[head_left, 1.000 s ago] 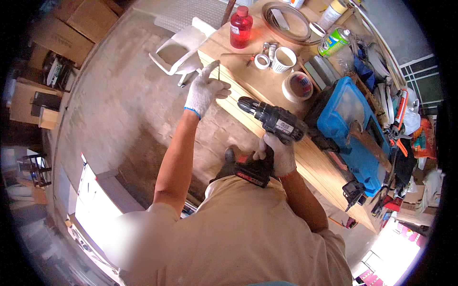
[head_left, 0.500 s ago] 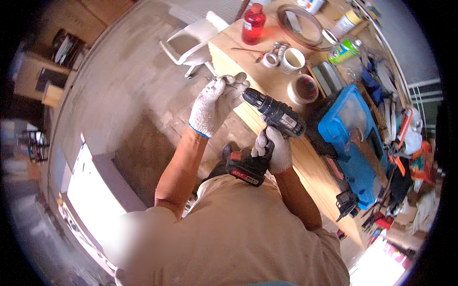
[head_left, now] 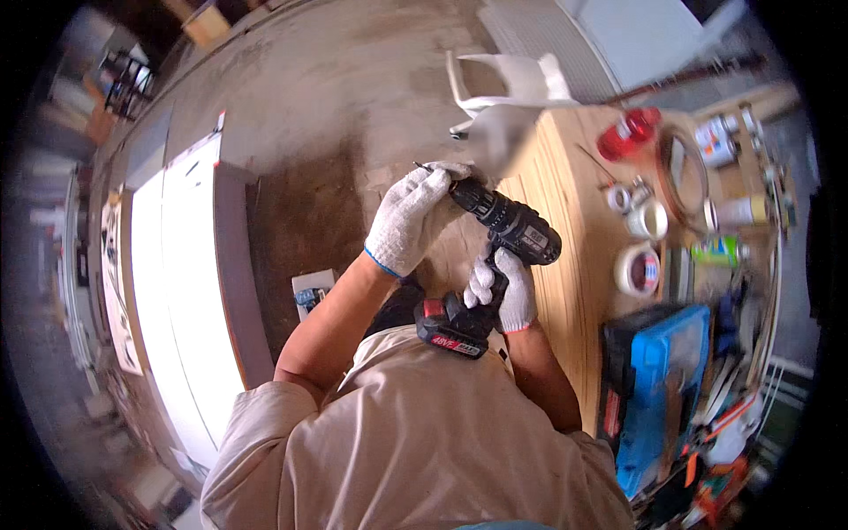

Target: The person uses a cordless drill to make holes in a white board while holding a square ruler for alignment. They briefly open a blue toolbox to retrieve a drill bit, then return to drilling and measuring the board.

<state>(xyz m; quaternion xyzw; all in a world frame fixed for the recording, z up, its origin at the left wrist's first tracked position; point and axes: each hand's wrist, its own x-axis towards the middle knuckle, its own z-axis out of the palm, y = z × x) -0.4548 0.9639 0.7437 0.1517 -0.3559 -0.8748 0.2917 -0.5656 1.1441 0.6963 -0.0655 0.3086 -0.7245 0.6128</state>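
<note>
Cordless drill near the centre of view, chuck aimed toward 10 o'clock, battery pack at 7. Held up before the body by the gloved right hand, fingers curled round the handle. Just beyond the chuck, at 9 o'clock from the drill, the gloved left hand, thumb and fingers drawn together in a pinch on a slim dark rod, probably a drill bit, tip poking out toward 10. Too much covered by the glove to tell whether seated in the chuck or only held against it.

Looks like the step of fitting or freeing the bit, not drilling. Seems to call next for bit and chuck in one line, right hand steady, left fingertips clear before any trigger pull.

From the drill, wooden workbench at 3 o'clock, tape roll between 3 and 4, blue tool case at 5, red bottle between 1 and 2, white chair at 12.
</note>
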